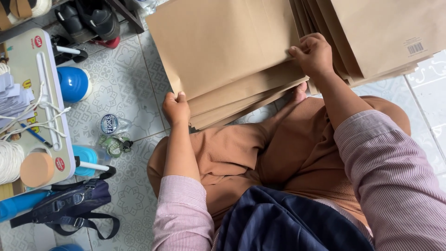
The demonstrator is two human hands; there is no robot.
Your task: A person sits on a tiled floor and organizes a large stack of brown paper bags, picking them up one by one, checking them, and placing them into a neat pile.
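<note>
Seated person squaring a stack of brown envelopes (223, 51) over their lap.
Left hand (176, 108) fisted on the 7 o'clock corner; right hand (314, 55) pinches the 3 o'clock edge; next, probably tapping edges flush.

A home floor used for piecework: patterned floor tiles (125, 83), shoes (88, 18) on a rack, a low folding surface (32, 69), and stacked brown paper bags (223, 51).

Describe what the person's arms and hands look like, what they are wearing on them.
Both arms wear a long-sleeved shirt with fine pinkish-mauve and white stripes, the left sleeve and the right sleeve pushed up so the forearms are bare. The left hand and the right hand are bare: no gloves, and no rings, watch or bracelets show in this view.
</note>
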